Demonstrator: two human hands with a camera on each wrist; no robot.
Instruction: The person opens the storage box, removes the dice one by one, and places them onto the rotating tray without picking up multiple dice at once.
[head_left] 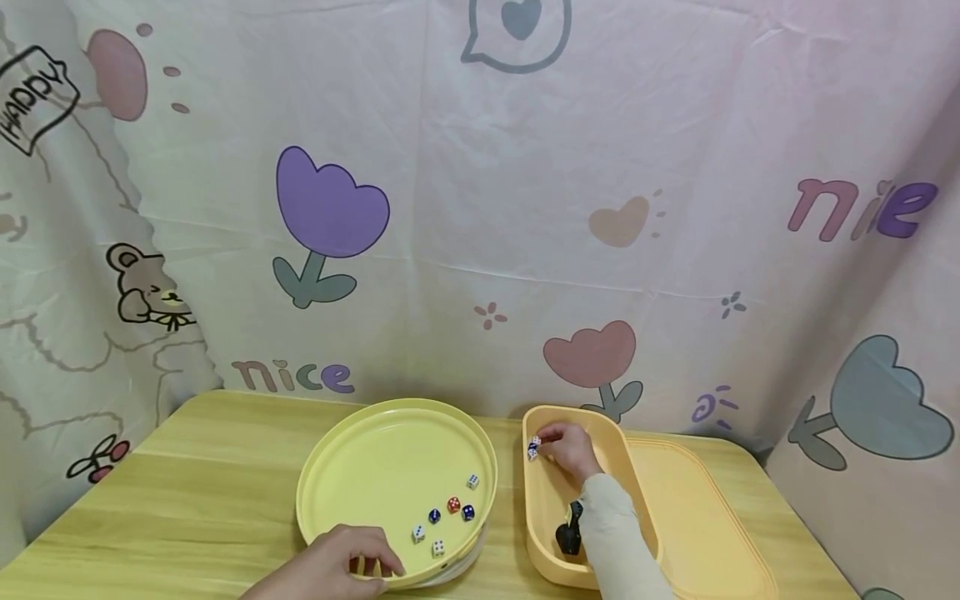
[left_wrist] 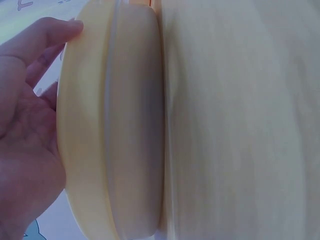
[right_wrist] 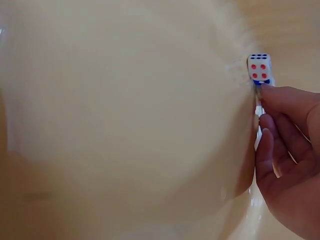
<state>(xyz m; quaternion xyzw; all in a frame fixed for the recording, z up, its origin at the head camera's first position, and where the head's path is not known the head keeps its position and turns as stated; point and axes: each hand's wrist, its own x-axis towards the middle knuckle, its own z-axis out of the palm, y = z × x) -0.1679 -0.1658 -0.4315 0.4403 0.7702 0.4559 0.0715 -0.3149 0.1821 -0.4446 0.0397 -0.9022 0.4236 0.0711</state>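
Note:
In the head view a round yellow tray point(head_left: 375, 475) holds several loose dice, among them a red die point(head_left: 453, 505), a blue die point(head_left: 434, 517) and a white die point(head_left: 438, 548). At the tray's near edge my left hand point(head_left: 337, 562) grips the rim; the left wrist view has the thumb point(left_wrist: 75, 26) on the rim's outer side. My right hand point(head_left: 573, 450) reaches into an orange bin point(head_left: 633, 475). Its fingertips pinch a small stack of white and blue dice point(head_left: 534, 447) by the bin's left wall. The white die point(right_wrist: 259, 70) sits above a blue one, partly hidden by the thumb.
A small black object with a yellow part point(head_left: 570, 529) lies in the bin, close to the right forearm. Right of the bin lies a flat orange lid point(head_left: 697, 517). A patterned curtain point(head_left: 450, 208) hangs behind the wooden table point(head_left: 187, 492).

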